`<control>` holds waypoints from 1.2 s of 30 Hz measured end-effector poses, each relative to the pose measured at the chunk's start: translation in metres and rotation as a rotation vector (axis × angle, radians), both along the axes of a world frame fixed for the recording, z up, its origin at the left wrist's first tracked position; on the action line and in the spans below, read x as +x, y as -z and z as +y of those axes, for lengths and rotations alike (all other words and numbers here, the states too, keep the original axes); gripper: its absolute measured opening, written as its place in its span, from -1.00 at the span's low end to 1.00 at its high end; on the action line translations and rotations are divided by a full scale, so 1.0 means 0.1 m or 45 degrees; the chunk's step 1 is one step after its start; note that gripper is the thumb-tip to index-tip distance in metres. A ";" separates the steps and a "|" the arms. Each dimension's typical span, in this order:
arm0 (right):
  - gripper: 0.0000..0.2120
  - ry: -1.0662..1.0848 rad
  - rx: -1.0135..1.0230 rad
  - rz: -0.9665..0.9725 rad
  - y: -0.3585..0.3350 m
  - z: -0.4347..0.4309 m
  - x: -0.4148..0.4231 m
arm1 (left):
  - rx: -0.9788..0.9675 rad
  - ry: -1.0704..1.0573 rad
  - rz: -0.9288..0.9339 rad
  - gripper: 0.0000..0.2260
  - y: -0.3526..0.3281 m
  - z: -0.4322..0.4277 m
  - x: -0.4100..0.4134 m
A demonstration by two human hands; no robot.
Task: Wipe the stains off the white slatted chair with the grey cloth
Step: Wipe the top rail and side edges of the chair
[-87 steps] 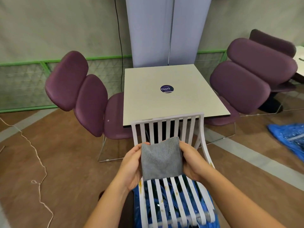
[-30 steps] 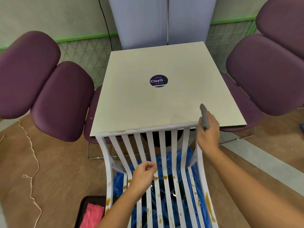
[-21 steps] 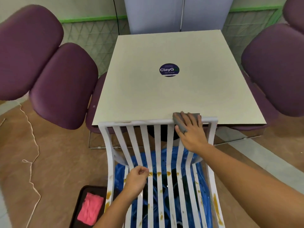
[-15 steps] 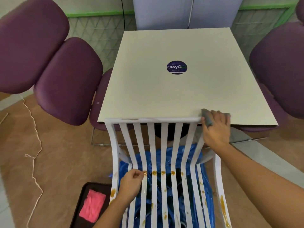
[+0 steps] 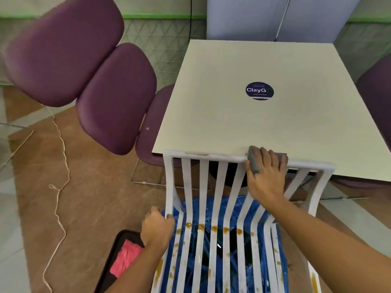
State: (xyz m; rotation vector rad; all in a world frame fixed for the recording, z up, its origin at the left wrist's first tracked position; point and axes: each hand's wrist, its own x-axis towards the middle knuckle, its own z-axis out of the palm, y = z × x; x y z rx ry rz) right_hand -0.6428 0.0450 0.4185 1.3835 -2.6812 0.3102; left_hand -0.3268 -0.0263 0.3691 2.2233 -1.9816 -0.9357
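The white slatted chair (image 5: 204, 187) stands right in front of me, its top rail against the table edge. Brown-yellow stains dot the slats across the seat bend and lower down, and a faint smear marks the top rail's left part. My right hand (image 5: 265, 178) presses the folded grey cloth (image 5: 252, 159) onto the top rail, right of its middle; most of the cloth is hidden under my fingers. My left hand (image 5: 157, 227) grips the chair's left side rail at the seat bend.
A cream table (image 5: 264, 115) with a round dark sticker (image 5: 259, 91) stands behind the chair. Purple padded chairs (image 5: 95, 77) flank it. Blue plastic sheeting (image 5: 232, 208) lies under the slats. A black tray (image 5: 115, 259) with a pink cloth (image 5: 124, 261) sits on the floor at lower left.
My right hand has slid the grey cloth leftward along the top rail from its right corner. My left hand moved from an inner slat to the left side rail. The view has shifted left.
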 end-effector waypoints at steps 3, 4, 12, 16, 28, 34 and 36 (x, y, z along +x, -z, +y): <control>-0.52 -0.081 0.062 0.014 -0.03 -0.34 0.35 | 0.148 0.119 -0.088 -0.64 0.07 -0.07 0.01; -0.52 -0.109 0.075 0.001 -0.04 -0.45 0.49 | 0.189 0.140 -0.080 -0.65 0.07 -0.07 0.01; -0.49 -0.601 0.154 -0.258 -0.21 -1.20 1.30 | 0.233 0.196 -0.132 -0.59 0.10 0.01 0.10; -0.57 -0.504 0.049 -0.364 -0.21 -1.18 1.02 | 0.259 0.189 -0.107 -0.59 0.20 0.00 0.36; -0.38 -0.615 0.137 -0.047 0.02 -1.53 1.78 | 0.231 0.193 0.174 -0.59 0.27 -0.03 0.73; -0.34 -1.003 0.350 0.330 0.37 -1.45 1.78 | 0.224 0.169 0.296 -0.58 0.35 0.00 0.91; -0.33 -1.102 0.474 0.327 0.54 -1.29 1.82 | 0.218 0.163 0.302 -0.61 0.37 0.04 0.99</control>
